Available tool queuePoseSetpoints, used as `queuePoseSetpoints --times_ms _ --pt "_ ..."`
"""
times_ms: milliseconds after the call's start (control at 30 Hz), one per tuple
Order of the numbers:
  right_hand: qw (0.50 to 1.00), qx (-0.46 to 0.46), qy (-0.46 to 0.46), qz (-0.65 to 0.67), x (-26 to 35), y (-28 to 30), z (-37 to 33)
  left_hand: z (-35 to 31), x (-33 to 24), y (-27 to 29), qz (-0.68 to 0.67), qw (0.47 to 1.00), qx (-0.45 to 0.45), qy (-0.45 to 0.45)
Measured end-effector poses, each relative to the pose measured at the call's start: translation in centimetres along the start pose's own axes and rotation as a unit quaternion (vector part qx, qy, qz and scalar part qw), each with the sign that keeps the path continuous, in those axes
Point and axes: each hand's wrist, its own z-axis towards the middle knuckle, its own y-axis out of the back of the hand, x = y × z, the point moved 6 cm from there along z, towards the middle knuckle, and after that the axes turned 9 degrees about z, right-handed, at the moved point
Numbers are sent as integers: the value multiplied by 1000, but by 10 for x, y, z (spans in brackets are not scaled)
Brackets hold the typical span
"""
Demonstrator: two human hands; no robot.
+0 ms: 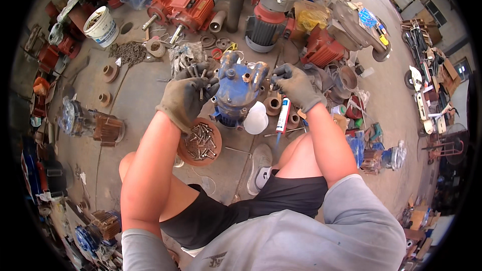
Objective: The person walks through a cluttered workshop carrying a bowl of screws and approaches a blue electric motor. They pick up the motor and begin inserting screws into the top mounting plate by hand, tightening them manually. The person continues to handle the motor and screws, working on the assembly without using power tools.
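Observation:
A blue pump-like casing [236, 90] stands upright in front of me, with two rusty-ended pipe stubs on top. My left hand [188, 95], in a dirty grey work glove, is closed around several bolts [202, 85] to the left of the casing. On the other side, my gloved right hand [296, 85] pinches a small metal piece, which looks like a bolt [272, 81], close to the right pipe stub. Below my left wrist sits a round reddish-brown bowl [187, 159] full of loose bolts [202, 141].
A sealant tube [283, 115] and a white round lid [256, 119] lie right of the casing. Red motors [196, 7], a grey-and-red motor [263, 27] and a white bucket [102, 26] stand beyond. A thin metal rod [237, 151] lies near my shoe [259, 163].

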Motion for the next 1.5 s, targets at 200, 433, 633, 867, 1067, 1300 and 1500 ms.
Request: queuePoseSetpoints --times_ms 200,433,633,867,1067,1300,1500 --pt "996 -23 14 -86 -5 -15 7 -12 -1 -12 60 998 -9 17" --pt "966 50 142 -211 10 -19 -6 -10 11 10 44 997 -32 59" --pt "982 -45 182 -23 83 -10 -37 -15 12 -4 -72 994 -73 23" --pt "822 182 494 -217 136 -120 -68 6 45 -2 -160 982 94 23" --pt "827 194 490 -195 123 -128 -54 5 46 4 -234 971 50 13" --pt "880 144 452 39 126 -124 -51 -13 29 -3 -158 986 12 52" --pt "934 155 93 308 119 -112 -31 1 27 12 -116 983 -133 44"
